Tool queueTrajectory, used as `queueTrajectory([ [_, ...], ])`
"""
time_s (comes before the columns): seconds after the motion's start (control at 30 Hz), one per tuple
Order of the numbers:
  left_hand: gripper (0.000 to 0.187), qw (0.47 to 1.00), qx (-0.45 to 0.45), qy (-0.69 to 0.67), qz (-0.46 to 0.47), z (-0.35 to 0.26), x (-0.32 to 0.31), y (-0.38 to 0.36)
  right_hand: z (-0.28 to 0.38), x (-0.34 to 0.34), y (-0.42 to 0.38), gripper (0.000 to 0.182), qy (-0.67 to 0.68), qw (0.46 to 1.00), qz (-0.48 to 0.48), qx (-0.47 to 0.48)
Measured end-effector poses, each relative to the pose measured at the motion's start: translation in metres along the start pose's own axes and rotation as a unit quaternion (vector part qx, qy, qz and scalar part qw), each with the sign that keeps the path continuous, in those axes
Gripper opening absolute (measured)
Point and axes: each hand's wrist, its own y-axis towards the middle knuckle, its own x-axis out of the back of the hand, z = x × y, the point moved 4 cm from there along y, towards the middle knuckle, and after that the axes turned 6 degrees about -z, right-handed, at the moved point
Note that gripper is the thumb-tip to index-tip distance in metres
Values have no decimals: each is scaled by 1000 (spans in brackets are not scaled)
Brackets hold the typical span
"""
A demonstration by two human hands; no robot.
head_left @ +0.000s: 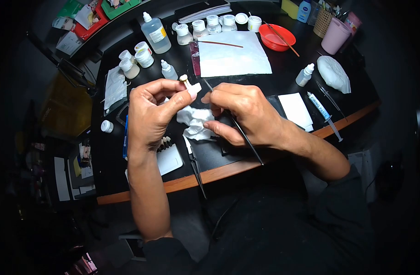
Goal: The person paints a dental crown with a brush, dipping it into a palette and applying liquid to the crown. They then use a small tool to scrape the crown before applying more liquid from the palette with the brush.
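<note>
My left hand (157, 105) is raised over the desk, thumb and fingertips pinching a small white piece (190, 86) with a knobbed, partly gold-toned end. In my right hand (246, 107) is a thin dark-handled brush (249, 145), held like a pen. Its tip points up and left, close to the right side of the white piece. Crumpled white tissue (196, 120) lies beneath and between both hands. Below it, a pair of tweezers (195, 160) overhangs the desk's wooden front edge. A white palette-like tray (170, 160) is partly hidden behind my left forearm.
A white sheet (235, 55) lies at the centre back, with a brush (220, 44) across it. Behind stand several jars (213, 25) and a red bowl (275, 39). A large bottle (156, 34) is at left. A labelled syringe (322, 112) and metal tweezers (330, 97) lie right.
</note>
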Motion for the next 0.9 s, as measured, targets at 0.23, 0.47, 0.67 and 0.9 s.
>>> queueTrajectory([
  [0.23, 17, 1000, -4, 6, 13, -2, -3, -2, 10, 44, -4, 24, -16, 995, -67, -68],
  [0.47, 18, 999, 20, 14, 25, -1, -4, -3, -6, 85, -52, 19, 100, 949, -222, -202],
  [0.67, 18, 999, 6, 17, 35, 0, -8, -4, -15, 96, -98, 8, 52, 932, -255, -253],
  [0.9, 25, 995, -71, 69, 25, -2, -16, -4, -13, 93, -123, 7, 8, 930, -273, -247],
])
